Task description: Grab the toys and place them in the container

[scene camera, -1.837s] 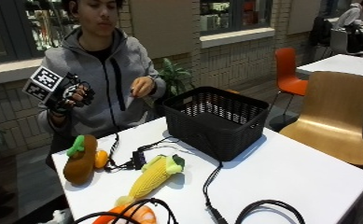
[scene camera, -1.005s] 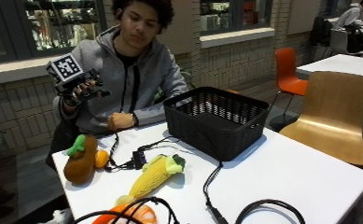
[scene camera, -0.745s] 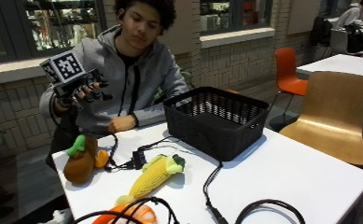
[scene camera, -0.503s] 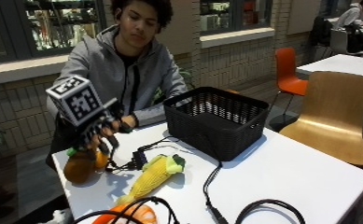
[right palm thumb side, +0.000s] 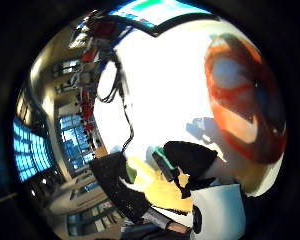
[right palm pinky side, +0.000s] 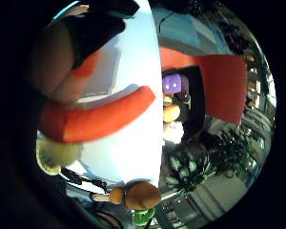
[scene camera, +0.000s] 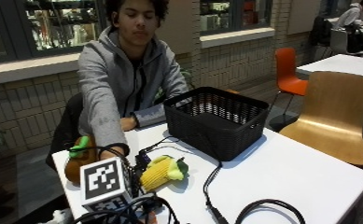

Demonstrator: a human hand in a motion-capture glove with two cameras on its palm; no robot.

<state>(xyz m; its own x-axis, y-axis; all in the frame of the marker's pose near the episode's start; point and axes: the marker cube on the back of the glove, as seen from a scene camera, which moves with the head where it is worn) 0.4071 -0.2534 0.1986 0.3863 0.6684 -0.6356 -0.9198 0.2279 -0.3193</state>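
Observation:
My gloved right hand (scene camera: 114, 154) reaches down at the table's front left corner, mostly hidden behind its gear. The palm views show it just above an orange plush toy with a pale centre (right palm pinky side: 95, 119) (right palm thumb side: 245, 105) lying on the white table. Its fingers (right palm pinky side: 55, 71) stretch over the toy's far side and do not close round it. A yellow corn plush (scene camera: 162, 170) lies just right of the hand. A brown plush with a green stem (scene camera: 77, 161) stands to its left. The black mesh basket (scene camera: 221, 119) sits farther back and right.
Black cables (scene camera: 209, 186) run across the white table (scene camera: 293, 172) from the basket to the front edge. The person's bare left hand (scene camera: 129, 122) rests on the table beside the basket. A wooden chair (scene camera: 339, 116) stands at the right side.
My right hand has come down from shoulder height to the table's front left, over the orange toy. The toys and basket have not moved.

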